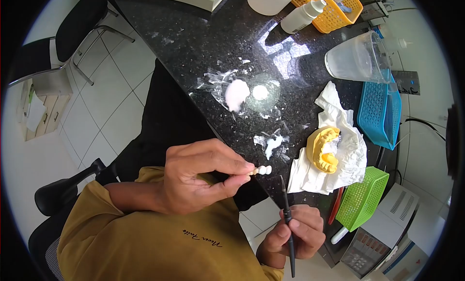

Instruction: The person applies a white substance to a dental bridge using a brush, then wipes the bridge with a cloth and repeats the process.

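My left hand [208, 174] pinches a small dental bridge [263, 170] between thumb and fingertips, its white tooth shapes pointing right. In my right hand [298, 232] is a black fine-tipped brush [286, 203], tip upward, close to the bridge but apart from it. Just past the bridge lies a small smear of white paste [273, 145] on the dark counter. Farther off is a pale pinkish mound of material [237, 95], beside a bright light reflection. A yellow dental model [323, 150] rests on crumpled white tissue [300, 173] to the right.
On the dark speckled counter [184, 48] stand a clear plastic cup [356, 58], a white bottle [302, 17] and a yellow basket [336, 14]. Blue [380, 116] and green [361, 196] baskets line the right side. A black chair [80, 22] stands at the upper left.
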### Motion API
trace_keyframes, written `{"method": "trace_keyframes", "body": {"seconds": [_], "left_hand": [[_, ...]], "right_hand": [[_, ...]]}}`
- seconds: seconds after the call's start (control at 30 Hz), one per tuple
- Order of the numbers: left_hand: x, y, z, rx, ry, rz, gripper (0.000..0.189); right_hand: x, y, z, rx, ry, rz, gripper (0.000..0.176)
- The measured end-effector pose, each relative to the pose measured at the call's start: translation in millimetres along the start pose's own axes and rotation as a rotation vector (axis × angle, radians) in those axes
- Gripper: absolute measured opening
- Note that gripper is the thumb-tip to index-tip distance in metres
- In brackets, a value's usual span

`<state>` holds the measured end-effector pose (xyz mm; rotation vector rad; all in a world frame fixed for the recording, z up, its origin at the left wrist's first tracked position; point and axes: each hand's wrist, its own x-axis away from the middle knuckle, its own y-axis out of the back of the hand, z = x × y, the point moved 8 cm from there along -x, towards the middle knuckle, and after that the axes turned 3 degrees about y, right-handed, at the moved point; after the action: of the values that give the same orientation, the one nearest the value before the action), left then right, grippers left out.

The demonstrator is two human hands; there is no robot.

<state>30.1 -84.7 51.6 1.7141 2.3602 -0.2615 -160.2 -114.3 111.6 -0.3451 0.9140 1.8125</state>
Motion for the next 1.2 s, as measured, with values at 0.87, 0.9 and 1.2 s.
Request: {"method": "trace_keyframes", "body": {"seconds": [0.87, 0.9, 1.2], "left_hand": [[-3, 8, -15, -0.188, -0.248, -0.083, 0.023], [-3, 8, -18, -0.212, -0.303, -0.081, 0.024], [-5, 6, -29, -0.308, -0.487, 0.020, 0.026]], "right_hand": [[-5, -3, -15, 0.170, -0.189, 0.021, 0.024], [-6, -3, -16, 0.170, -0.192, 0.015, 0.022], [-3, -2, -21, 0.089, -0.245, -0.043, 0.020]]}}
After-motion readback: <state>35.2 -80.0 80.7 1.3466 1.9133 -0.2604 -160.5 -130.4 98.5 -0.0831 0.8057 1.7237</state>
